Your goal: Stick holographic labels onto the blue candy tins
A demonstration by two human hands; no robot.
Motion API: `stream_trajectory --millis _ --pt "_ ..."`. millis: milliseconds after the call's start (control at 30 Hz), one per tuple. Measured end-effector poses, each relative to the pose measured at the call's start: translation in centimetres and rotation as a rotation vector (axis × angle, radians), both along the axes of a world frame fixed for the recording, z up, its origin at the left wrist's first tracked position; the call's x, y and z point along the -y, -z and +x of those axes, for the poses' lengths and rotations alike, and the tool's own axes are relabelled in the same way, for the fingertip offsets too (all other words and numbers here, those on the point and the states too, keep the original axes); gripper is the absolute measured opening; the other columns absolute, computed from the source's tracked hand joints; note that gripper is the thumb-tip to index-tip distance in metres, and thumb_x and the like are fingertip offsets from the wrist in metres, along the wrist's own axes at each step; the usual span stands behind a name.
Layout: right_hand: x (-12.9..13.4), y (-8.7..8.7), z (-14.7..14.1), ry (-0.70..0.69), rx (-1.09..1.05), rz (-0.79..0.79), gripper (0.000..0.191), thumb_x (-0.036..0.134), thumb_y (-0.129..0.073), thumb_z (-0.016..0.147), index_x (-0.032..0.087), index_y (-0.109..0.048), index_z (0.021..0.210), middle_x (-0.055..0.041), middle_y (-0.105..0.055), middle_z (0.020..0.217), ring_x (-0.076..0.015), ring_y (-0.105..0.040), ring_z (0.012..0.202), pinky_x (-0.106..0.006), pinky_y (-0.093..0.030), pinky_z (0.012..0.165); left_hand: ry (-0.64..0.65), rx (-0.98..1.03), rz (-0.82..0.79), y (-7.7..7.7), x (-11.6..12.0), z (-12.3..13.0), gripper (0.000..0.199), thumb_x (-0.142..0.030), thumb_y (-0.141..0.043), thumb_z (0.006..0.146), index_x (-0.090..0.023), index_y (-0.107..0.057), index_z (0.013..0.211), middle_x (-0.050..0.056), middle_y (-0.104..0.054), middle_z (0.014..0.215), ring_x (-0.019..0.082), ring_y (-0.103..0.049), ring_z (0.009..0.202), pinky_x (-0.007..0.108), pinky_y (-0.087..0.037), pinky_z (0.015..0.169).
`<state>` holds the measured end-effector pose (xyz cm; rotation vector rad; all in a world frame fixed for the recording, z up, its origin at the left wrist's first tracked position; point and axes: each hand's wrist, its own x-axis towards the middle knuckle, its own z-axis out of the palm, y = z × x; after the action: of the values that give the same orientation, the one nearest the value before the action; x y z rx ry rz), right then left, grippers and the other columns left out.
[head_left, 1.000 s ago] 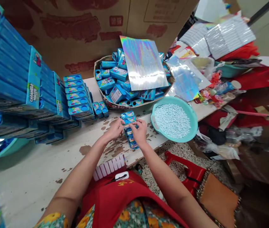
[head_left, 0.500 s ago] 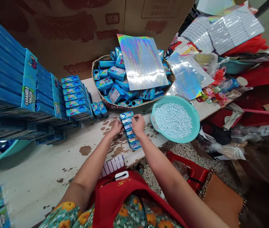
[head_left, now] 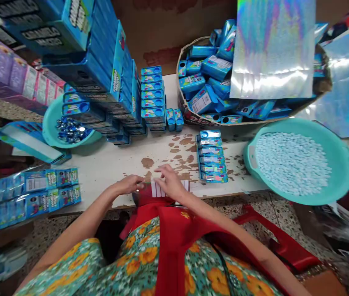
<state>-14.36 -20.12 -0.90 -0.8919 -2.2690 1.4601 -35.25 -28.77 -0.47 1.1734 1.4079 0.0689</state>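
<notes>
My left hand (head_left: 130, 184) is closed at the table's front edge, its fingertips pinching something thin and greenish that I cannot make out. Just right of it, my right hand (head_left: 170, 181) has its fingers apart above a sheet with white strips (head_left: 156, 190). Further right, a row of several small blue boxes (head_left: 211, 159) lies on the worn white table (head_left: 115, 160), touched by neither hand. A teal basin (head_left: 345, 164) of pale blue candies (head_left: 294, 162) stands to the right of that row.
Stacked blue boxes (head_left: 100, 70) rise at the back left, with a smaller teal basin (head_left: 49, 125) beside them. A cardboard tray (head_left: 182, 96) of blue boxes, partly under a shiny sheet (head_left: 273, 49), stands behind. Wrapped blue packs (head_left: 38, 195) lie at the front left.
Both hands have left the row of blue boxes and come back to the table's front edge by the striped sheet. The view has shifted left and nearer the table.
</notes>
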Motion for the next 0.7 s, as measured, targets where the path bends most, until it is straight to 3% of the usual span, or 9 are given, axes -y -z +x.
stream_trajectory --millis 133,267,433,533,633,700 --pt "3.0 1.6 -2.4 -0.292 0.213 0.086 0.061 0.02 -0.069 0.071 0.013 -0.044 0.126 -0.0132 -0.047 0.12 -0.024 -0.043 0.111 -0.038 -0.039 0.095 -0.204 0.017 0.089 1.7 1.2 0.3 0.03 -0.041 -0.045 0.079 -0.015 -0.059 0.074 -0.001 -0.055 0.067 0.013 -0.046 0.066 0.021 -0.034 0.061" --pt "3.6 1.9 -2.8 -0.423 0.372 0.155 0.075 0.025 -0.071 0.07 0.014 -0.035 0.134 -0.0159 -0.042 0.13 -0.0277 -0.04 0.114 -0.044 -0.04 0.094 -0.244 -0.014 0.101 2.6 1.2 0.1 0.029 -0.039 -0.046 0.077 -0.015 -0.062 0.074 -0.001 -0.056 0.067 0.013 -0.046 0.067 0.022 -0.034 0.061" --pt "4.0 1.9 -2.7 -0.526 0.413 0.228 0.075 0.023 -0.068 0.073 0.012 -0.031 0.137 -0.0174 -0.037 0.139 -0.0293 -0.039 0.118 -0.045 -0.041 0.095 -0.304 -0.01 0.096 3.1 1.9 0.1 0.025 -0.036 -0.047 0.073 -0.015 -0.058 0.067 -0.002 -0.051 0.061 0.012 -0.042 0.061 0.022 -0.032 0.057" --pt "4.4 2.1 -2.4 -0.601 0.439 0.237 0.073 0.026 -0.071 0.07 0.011 -0.039 0.133 -0.0175 -0.031 0.144 -0.0312 -0.038 0.12 -0.045 -0.041 0.095 -0.362 -0.018 0.073 3.6 2.3 0.1 0.026 -0.037 -0.047 0.073 -0.015 -0.058 0.067 -0.002 -0.049 0.059 0.012 -0.041 0.06 0.022 -0.03 0.055" --pt "4.4 2.1 -2.1 -0.575 0.431 0.235 0.051 0.027 -0.073 0.068 0.016 -0.055 0.115 -0.0143 -0.033 0.144 -0.0302 -0.039 0.121 -0.042 -0.041 0.095 -0.385 -0.015 0.07 4.2 2.1 0.0 0.027 -0.038 -0.046 0.073 -0.015 -0.059 0.069 -0.001 -0.05 0.06 0.012 -0.042 0.061 0.022 -0.031 0.055" --pt "4.1 2.0 -2.0 -0.516 0.393 0.203 0.033 0.025 -0.072 0.07 0.017 -0.061 0.099 -0.0137 -0.047 0.132 -0.0273 -0.045 0.114 -0.039 -0.042 0.091 -0.36 -0.02 0.084 4.7 1.7 -0.1 0.027 -0.037 -0.046 0.073 -0.014 -0.06 0.07 -0.001 -0.052 0.062 0.013 -0.044 0.063 0.022 -0.032 0.057"
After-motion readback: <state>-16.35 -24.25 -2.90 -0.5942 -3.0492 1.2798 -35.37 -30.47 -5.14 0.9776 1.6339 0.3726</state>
